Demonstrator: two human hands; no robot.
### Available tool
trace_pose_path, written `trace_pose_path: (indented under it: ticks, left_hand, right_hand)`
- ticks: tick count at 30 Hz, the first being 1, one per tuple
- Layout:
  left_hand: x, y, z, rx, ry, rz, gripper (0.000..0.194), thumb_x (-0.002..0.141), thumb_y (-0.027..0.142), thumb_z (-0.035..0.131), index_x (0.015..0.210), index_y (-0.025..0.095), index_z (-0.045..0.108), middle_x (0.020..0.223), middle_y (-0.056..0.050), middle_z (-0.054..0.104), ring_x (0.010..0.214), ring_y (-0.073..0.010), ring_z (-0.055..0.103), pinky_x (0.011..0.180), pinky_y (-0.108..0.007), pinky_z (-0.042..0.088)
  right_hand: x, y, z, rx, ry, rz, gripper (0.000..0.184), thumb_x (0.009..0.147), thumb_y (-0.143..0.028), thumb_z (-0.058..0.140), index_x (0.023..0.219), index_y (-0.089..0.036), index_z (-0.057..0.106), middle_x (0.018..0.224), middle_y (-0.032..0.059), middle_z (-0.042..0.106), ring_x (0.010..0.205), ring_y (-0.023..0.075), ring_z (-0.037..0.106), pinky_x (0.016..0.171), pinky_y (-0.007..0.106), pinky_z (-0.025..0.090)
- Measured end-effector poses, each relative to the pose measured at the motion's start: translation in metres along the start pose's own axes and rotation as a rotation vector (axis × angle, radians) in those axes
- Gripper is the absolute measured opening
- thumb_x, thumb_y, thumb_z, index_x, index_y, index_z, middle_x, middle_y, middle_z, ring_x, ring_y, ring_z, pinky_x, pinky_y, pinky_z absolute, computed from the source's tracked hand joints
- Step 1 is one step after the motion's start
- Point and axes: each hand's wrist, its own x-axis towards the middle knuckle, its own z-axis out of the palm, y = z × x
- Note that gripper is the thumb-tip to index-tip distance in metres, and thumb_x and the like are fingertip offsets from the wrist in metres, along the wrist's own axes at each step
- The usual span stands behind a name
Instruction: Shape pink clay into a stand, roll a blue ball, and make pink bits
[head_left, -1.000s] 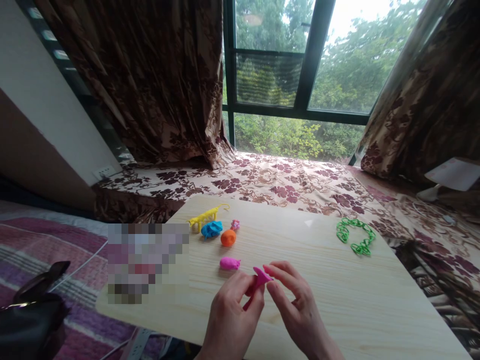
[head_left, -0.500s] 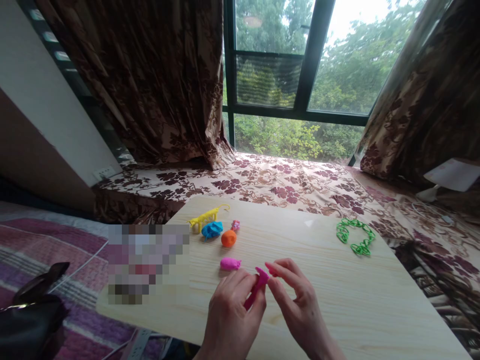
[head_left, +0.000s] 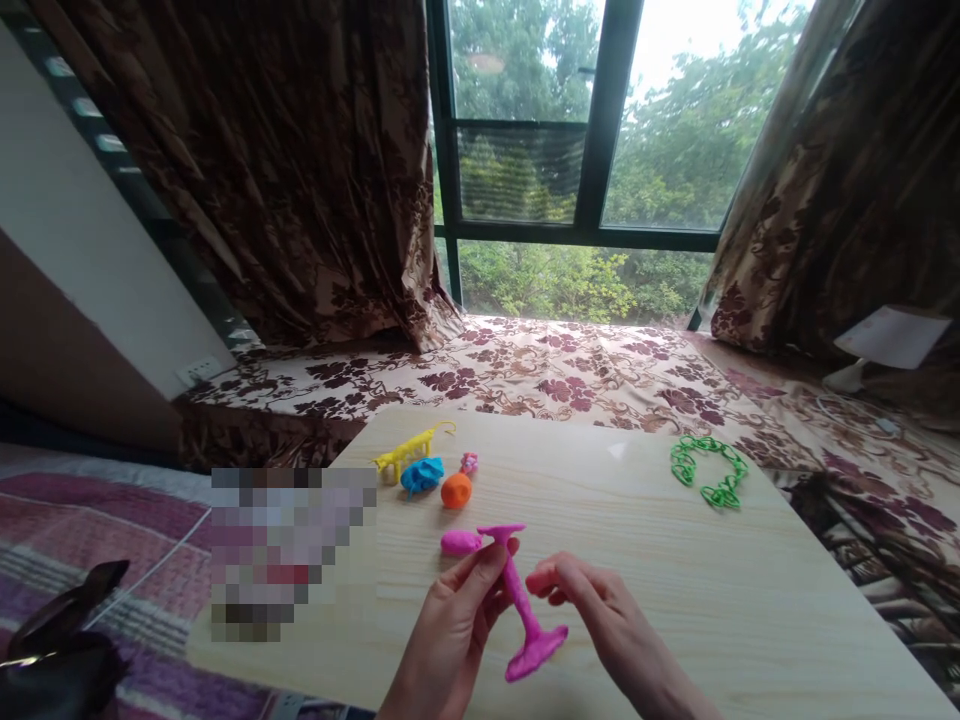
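Head view: our left hand (head_left: pixel 454 622) holds a pink spool-like piece (head_left: pixel 532 634) above the table (head_left: pixel 720 600).
We pinch the piece near its upper flared end between left thumb and fingers, its wider end tilting down toward us; our right hand (head_left: pixel 604 608) is just beside the stem, fingers curled, and we cannot tell whether they grip anything. Beyond lie a pink lump (head_left: pixel 457 543), an orange ball (head_left: pixel 455 491) and a green chain (head_left: pixel 682 466).
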Motion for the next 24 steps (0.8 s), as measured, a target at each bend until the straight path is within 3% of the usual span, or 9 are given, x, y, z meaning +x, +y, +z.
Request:
trace_pose_path:
  ticks: [5,10,17,24]
  left_hand:
    - [0.001,-0.006,0.000,0.008,-0.035,0.012,0.026,0.074,0.029,0.063,0.098,0.021,0.067,0.088,-0.004,0.067,0.076,-0.0122,0.059,0.073,-0.025,0.048]
    - [0.002,-0.011,-0.002,0.066,-0.011,0.056,0.032,0.073,0.029,0.064,0.104,0.021,0.064,0.085,-0.004,0.067,0.074,-0.0113,0.058,0.069,-0.022,0.047]
    - [-0.003,-0.012,-0.002,0.220,-0.010,0.069,0.029,0.069,0.031,0.067,0.094,0.017,0.069,0.078,-0.005,0.069,0.082,-0.0172,0.060,0.083,-0.030,0.043]
    - [-0.003,-0.013,-0.001,0.263,0.087,0.120,0.028,0.060,0.031,0.073,0.085,0.017,0.072,0.075,-0.003,0.068,0.080,-0.0188,0.059,0.078,-0.029,0.044]
  right_hand:
    - [-0.001,-0.013,0.007,0.066,-0.138,0.061,0.035,0.087,-0.041,0.043,0.084,-0.015,0.066,0.080,0.0023,0.063,0.081,0.0160,0.057,0.072,0.025,0.043]
    - [0.001,-0.002,0.011,0.196,-0.214,0.198,0.028,0.080,-0.039,0.054,0.081,-0.013,0.064,0.069,0.0002,0.060,0.070,0.0150,0.060,0.066,0.024,0.045]
    - [0.004,0.007,0.016,0.263,-0.192,0.191,0.029,0.079,-0.040,0.055,0.079,-0.012,0.062,0.066,0.0004,0.058,0.061,0.0147,0.063,0.058,0.024,0.047]
    - [0.005,0.011,0.017,0.184,-0.172,0.195,0.034,0.078,-0.045,0.055,0.074,-0.012,0.062,0.062,0.0008,0.059,0.063,0.0168,0.064,0.058,0.024,0.047]
